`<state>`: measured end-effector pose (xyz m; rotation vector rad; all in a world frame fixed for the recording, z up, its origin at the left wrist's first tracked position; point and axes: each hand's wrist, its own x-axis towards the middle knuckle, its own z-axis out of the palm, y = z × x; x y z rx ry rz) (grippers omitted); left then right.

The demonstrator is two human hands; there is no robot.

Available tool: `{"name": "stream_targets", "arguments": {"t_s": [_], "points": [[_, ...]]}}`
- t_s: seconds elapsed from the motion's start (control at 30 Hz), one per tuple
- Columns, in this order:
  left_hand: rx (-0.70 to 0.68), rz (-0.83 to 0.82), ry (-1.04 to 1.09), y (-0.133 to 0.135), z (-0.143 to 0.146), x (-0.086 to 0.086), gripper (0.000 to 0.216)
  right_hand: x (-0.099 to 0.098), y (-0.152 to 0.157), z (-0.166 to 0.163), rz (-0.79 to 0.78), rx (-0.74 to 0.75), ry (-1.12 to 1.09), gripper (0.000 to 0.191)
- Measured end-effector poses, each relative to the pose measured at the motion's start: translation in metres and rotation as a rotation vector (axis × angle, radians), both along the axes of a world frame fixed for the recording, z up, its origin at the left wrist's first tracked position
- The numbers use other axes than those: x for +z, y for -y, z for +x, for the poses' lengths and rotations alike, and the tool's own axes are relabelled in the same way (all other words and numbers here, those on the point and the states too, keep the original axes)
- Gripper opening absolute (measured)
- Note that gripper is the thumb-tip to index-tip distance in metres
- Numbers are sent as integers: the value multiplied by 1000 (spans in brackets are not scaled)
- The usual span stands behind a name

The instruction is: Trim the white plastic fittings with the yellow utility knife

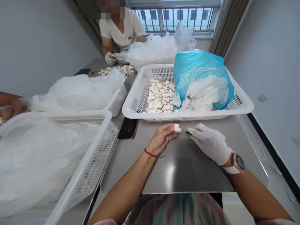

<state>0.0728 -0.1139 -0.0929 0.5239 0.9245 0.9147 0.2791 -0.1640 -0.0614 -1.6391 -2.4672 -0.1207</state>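
Note:
My left hand, bare with a red string at the wrist, pinches a small white tube piece between its fingertips above the steel table. My right hand, in a white knit glove with a watch at the wrist, is closed on a thin dark tool whose tip points at the tube piece. Just beyond both hands stands a white basket holding several more white tube pieces and a blue plastic bag.
A dark phone lies left of my hands. White baskets lined with clear plastic fill the left side. Across the table a person in gloves handles loose white pieces. Another person's hand shows at the far left.

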Motion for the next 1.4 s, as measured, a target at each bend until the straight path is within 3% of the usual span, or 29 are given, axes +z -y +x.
{"name": "stream_targets", "arguments": {"t_s": [0.77,1.4], "points": [[-81,66,2,2,-3,1,19,5,0,0,-72,-66,-24,31],[-60,132,-101,3,-1,1,12,7,1,-2,-180,-43,-78,29]]}}
